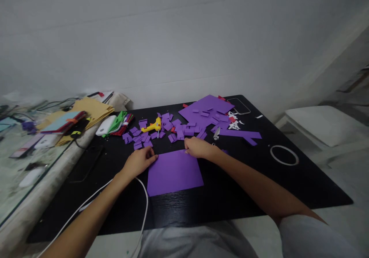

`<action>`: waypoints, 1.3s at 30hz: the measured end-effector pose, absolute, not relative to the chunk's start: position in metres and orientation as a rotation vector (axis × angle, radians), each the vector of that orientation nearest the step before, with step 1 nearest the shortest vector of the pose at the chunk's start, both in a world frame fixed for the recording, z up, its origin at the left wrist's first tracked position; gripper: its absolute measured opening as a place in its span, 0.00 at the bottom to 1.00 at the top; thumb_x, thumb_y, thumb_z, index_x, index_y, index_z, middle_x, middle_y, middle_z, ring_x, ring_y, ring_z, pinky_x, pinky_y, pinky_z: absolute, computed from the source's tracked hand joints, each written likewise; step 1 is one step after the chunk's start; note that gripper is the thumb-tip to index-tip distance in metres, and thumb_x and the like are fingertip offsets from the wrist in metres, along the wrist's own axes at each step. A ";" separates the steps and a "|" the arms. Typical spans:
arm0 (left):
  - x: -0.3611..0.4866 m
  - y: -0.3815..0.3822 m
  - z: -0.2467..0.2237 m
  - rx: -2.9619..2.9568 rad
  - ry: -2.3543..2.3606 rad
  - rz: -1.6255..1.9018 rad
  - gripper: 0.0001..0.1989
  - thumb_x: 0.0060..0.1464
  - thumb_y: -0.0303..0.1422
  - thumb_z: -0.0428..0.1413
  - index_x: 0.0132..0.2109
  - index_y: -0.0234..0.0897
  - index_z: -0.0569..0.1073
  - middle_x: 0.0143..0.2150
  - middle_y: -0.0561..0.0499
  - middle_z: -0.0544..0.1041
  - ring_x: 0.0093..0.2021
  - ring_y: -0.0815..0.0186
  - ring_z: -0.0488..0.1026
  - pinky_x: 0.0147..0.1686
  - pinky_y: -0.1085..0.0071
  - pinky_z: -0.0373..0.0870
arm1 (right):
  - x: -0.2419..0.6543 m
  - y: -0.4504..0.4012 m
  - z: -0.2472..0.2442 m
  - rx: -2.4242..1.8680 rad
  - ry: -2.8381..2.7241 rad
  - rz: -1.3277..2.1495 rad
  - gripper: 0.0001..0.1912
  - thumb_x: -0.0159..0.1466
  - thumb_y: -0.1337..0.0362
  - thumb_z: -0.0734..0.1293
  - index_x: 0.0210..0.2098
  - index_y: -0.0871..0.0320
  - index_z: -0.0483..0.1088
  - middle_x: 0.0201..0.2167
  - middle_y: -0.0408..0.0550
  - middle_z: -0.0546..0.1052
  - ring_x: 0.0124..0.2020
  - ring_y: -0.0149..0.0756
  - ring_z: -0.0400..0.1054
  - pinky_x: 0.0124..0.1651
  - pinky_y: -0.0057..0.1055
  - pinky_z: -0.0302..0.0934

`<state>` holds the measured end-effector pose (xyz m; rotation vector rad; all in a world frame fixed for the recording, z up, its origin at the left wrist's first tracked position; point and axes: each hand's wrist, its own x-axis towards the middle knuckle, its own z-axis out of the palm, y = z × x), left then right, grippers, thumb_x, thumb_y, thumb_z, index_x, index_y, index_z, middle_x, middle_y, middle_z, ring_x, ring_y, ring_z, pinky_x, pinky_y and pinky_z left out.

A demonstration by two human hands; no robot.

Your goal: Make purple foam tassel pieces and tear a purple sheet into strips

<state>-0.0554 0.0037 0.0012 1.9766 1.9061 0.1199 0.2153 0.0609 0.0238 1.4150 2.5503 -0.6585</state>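
Observation:
A flat purple sheet lies on the black table in front of me. My left hand is at its upper left corner, with thumb and fingers pinched at the edge. At the upper right corner is my right hand, its fingers curled closed on the sheet's edge. Just beyond the hands, many small purple pieces are scattered, and a yellow glue gun rests among them. A larger purple sheet lies behind, with some small pieces on top.
Purple strips, white scraps and a silver ring lie to the right. Green and red bundles are at the left, near a dark phone. A white cable crosses the front left. A white stool stands right.

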 end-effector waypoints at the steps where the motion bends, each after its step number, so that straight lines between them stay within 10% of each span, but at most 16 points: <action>1: -0.059 0.004 0.002 1.983 1.925 0.095 0.12 0.61 0.44 0.54 0.39 0.41 0.74 0.34 0.50 0.80 0.36 0.59 0.77 0.34 0.68 0.61 | 0.215 0.061 0.024 1.416 2.549 -0.660 0.13 0.68 0.65 0.68 0.50 0.63 0.73 0.45 0.60 0.81 0.46 0.46 0.77 0.43 0.31 0.63; 39: -0.028 0.010 -0.029 2.337 1.392 0.480 0.10 0.65 0.38 0.55 0.44 0.39 0.78 0.29 0.53 0.78 0.29 0.66 0.74 0.33 0.72 0.64 | 0.186 0.015 0.003 1.127 2.962 -0.407 0.12 0.71 0.70 0.61 0.51 0.65 0.71 0.48 0.59 0.78 0.52 0.46 0.72 0.51 0.36 0.66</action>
